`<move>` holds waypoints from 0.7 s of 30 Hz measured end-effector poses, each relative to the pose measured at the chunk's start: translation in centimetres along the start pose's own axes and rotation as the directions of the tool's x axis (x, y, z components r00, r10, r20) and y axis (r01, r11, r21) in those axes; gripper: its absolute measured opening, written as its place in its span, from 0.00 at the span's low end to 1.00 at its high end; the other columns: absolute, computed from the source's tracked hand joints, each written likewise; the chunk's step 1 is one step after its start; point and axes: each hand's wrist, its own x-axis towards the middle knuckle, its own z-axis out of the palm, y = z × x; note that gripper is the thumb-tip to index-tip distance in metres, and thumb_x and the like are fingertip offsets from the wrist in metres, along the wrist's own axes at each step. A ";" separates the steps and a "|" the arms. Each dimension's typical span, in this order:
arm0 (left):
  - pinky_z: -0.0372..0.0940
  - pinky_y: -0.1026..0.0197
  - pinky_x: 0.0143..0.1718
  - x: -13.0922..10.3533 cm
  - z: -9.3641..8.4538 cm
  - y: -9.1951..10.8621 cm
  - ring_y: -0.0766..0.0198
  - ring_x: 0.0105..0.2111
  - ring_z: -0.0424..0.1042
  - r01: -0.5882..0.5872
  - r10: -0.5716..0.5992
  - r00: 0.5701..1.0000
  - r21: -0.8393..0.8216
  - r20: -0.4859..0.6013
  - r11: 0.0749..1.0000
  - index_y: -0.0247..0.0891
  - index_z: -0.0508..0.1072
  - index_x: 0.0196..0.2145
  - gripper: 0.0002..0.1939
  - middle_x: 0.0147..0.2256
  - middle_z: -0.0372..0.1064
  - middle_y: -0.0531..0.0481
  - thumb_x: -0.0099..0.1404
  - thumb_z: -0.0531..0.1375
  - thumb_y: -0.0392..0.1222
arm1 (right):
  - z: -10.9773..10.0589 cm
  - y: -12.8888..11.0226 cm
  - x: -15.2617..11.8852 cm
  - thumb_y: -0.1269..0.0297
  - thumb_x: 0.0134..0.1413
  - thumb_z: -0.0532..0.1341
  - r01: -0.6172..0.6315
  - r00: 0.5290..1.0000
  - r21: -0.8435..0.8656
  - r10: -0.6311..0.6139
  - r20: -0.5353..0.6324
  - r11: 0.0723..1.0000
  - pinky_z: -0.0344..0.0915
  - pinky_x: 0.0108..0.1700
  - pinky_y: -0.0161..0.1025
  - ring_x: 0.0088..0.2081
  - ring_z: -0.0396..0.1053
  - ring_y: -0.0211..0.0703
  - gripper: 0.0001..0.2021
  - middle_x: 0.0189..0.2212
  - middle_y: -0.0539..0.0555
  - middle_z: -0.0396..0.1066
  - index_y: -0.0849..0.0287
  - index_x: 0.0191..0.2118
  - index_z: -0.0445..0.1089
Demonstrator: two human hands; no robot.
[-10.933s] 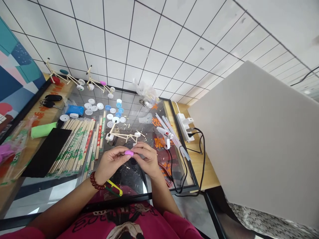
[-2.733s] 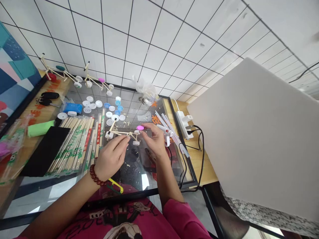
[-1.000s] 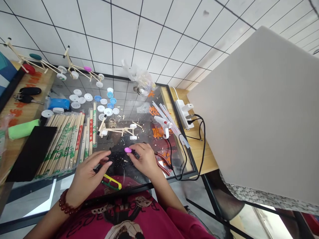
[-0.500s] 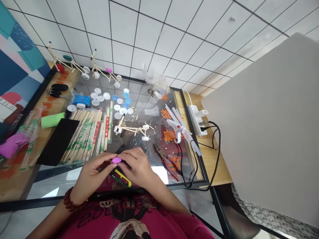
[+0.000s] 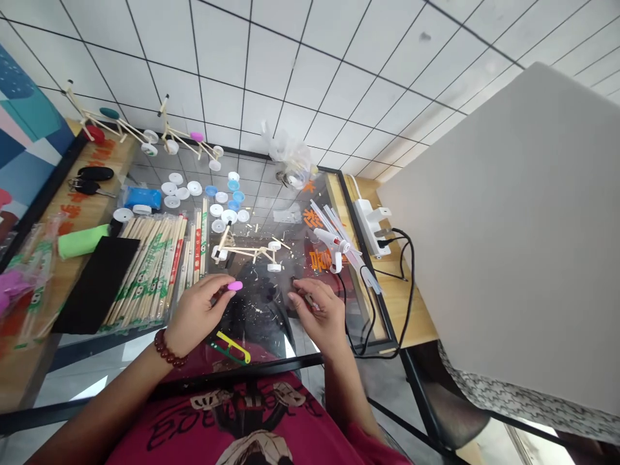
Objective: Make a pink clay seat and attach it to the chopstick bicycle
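Observation:
Between the thumb and fingers of my left hand (image 5: 201, 311) is a small, smooth pink oval piece (image 5: 235, 285), held above the glass. To the right, my right hand (image 5: 322, 314) is curled palm-down over the spot of the pliers, its thumb and index finger apart. A dark tip (image 5: 293, 280) shows by its fingertips; the hand hides most of what lies below. Beyond both hands stands a wooden-stick frame (image 5: 252, 250) with white wheels. A yellow strip (image 5: 233, 346) and a green strip (image 5: 227, 352) lie near the front edge.
Wrapped chopsticks (image 5: 145, 271) and a black sheet (image 5: 99, 284) lie left. White and blue caps (image 5: 194, 188) are farther back, near two finished stick frames (image 5: 186, 139). A glue gun (image 5: 334, 242), glue sticks (image 5: 365, 274) and a power strip (image 5: 372, 226) with black cables are right.
My hands have parted. The left keeps the pink piece and has moved slightly up; the right has let go of it and moved right over the pliers. The view has shifted slightly.

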 end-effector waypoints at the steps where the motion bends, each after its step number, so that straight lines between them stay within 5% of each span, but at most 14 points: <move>1: 0.72 0.57 0.46 0.2 0.2 -0.1 0.58 0.43 0.77 -0.041 0.041 0.999 0.033 -0.004 0.999 0.41 0.78 0.44 0.12 0.45 0.77 0.45 0.69 0.58 0.46 | -0.1 0.0 -0.1 0.64 0.60 0.64 0.000 1.000 -0.003 0.000 -0.001 1.000 0.73 0.43 0.44 0.38 0.77 0.44 0.08 0.40 0.55 0.78 0.53 0.45 0.75; 10: 0.73 0.56 0.45 0.3 0.9 -0.7 0.55 0.46 0.76 -0.107 0.106 0.994 0.231 0.017 0.967 0.39 0.77 0.49 0.14 0.48 0.73 0.42 0.70 0.56 0.42 | 0.8 0.4 1.5 0.64 0.61 0.64 0.076 0.996 0.025 -0.077 0.047 0.997 0.72 0.46 0.45 0.42 0.77 0.46 0.07 0.40 0.54 0.79 0.52 0.44 0.76; 15: 0.72 0.55 0.50 -1.7 -3.0 0.6 0.59 0.45 0.76 -0.147 0.177 0.980 0.265 -0.094 0.953 0.45 0.78 0.45 0.12 0.45 0.76 0.48 0.69 0.57 0.38 | 0.1 1.0 3.6 0.64 0.61 0.63 0.095 0.995 0.041 -0.096 0.031 0.995 0.72 0.46 0.46 0.42 0.77 0.46 0.07 0.40 0.54 0.79 0.50 0.44 0.76; 18: 0.72 0.55 0.48 -1.7 -6.0 1.2 0.61 0.39 0.76 -0.007 0.096 0.940 0.263 -0.326 0.965 0.44 0.78 0.43 0.08 0.42 0.76 0.51 0.67 0.61 0.39 | 0.0 1.2 4.9 0.65 0.61 0.63 0.084 0.996 0.106 -0.087 0.021 0.991 0.71 0.45 0.44 0.41 0.76 0.44 0.05 0.38 0.53 0.78 0.52 0.41 0.75; 21: 0.73 0.56 0.44 0.1 -7.3 0.7 0.63 0.38 0.74 0.059 0.022 0.917 0.191 -0.397 0.980 0.43 0.75 0.49 0.13 0.45 0.74 0.51 0.66 0.62 0.44 | 0.6 1.1 6.3 0.66 0.60 0.63 0.070 0.996 0.201 -0.078 0.034 0.977 0.71 0.45 0.43 0.40 0.76 0.43 0.02 0.36 0.52 0.77 0.53 0.35 0.73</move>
